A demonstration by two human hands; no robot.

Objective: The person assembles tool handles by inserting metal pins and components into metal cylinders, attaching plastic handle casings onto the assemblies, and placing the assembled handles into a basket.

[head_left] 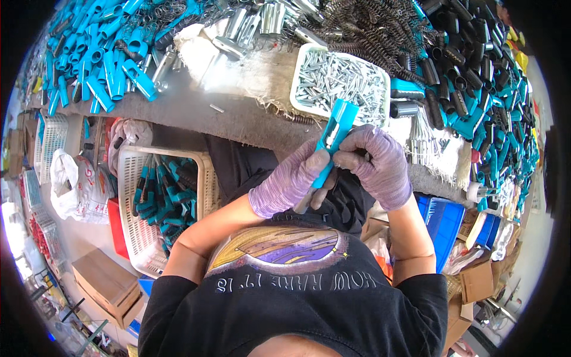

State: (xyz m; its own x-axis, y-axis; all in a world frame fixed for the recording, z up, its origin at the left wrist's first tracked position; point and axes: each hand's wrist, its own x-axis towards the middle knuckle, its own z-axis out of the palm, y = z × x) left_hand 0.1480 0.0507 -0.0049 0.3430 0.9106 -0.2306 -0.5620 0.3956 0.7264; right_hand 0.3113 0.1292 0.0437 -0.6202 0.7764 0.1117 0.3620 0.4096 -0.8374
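While a white basket (132, 196) of finished teal-handled pieces is noted low at the left, the left hand (289, 181) (gloved in lilac knit) is seen clenched around the lower end of a teal plastic handle (332, 138). Its upper part is pinched by the right hand (379, 163), just below a white tray (304, 64) of metal pins on the bench.

two gloved hands (291, 181), one teal handle (333, 134), one white tray (300, 77), one white basket (128, 196)
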